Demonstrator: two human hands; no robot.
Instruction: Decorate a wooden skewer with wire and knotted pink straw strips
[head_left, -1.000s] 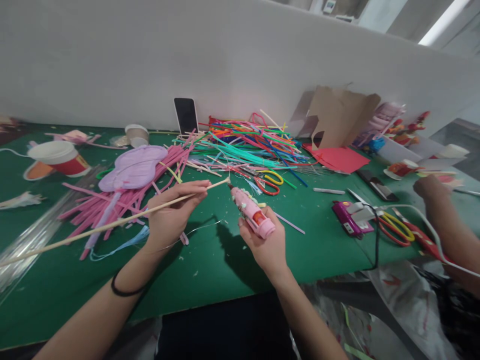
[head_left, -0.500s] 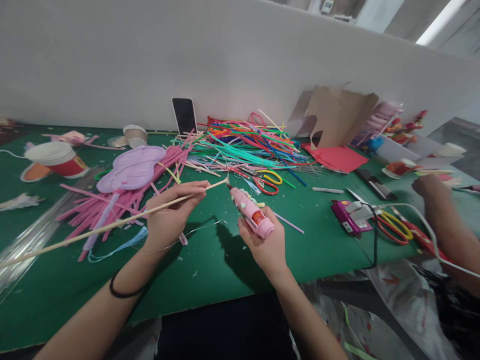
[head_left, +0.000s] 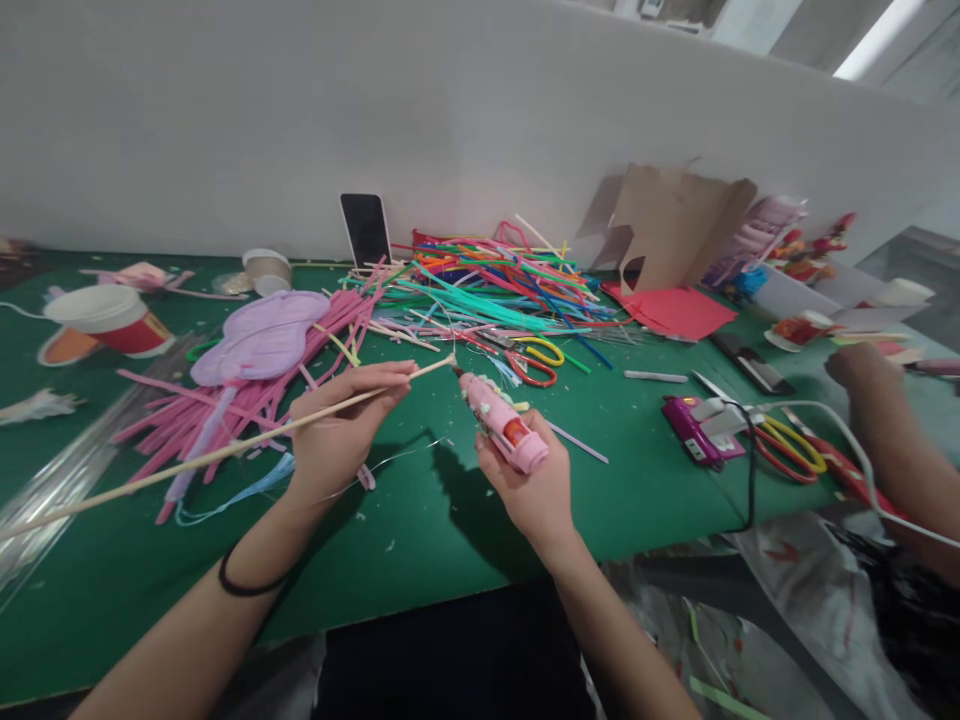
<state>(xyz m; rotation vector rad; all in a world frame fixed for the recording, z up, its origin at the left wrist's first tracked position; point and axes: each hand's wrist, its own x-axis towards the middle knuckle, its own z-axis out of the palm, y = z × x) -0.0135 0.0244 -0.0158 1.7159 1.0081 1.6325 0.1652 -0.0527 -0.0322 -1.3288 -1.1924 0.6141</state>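
Red-banded cup [head_left: 120, 322] hides its inside; left hand [head_left: 336, 425] grips a wooden stick [head_left: 187, 464], right hand [head_left: 529, 490] a glue gun [head_left: 495, 417].

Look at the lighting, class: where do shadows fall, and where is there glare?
Head view: a shadow lies on the green table, left of the pink glue gun; head view: left of the cardboard, a shadow falls on the wall; head view: glare streaks the clear plastic at left.

our bare left hand [head_left: 341, 425] pinched, our bare right hand [head_left: 529, 480] curled near it, our bare forearms [head_left: 184, 625] slanting inward behind them
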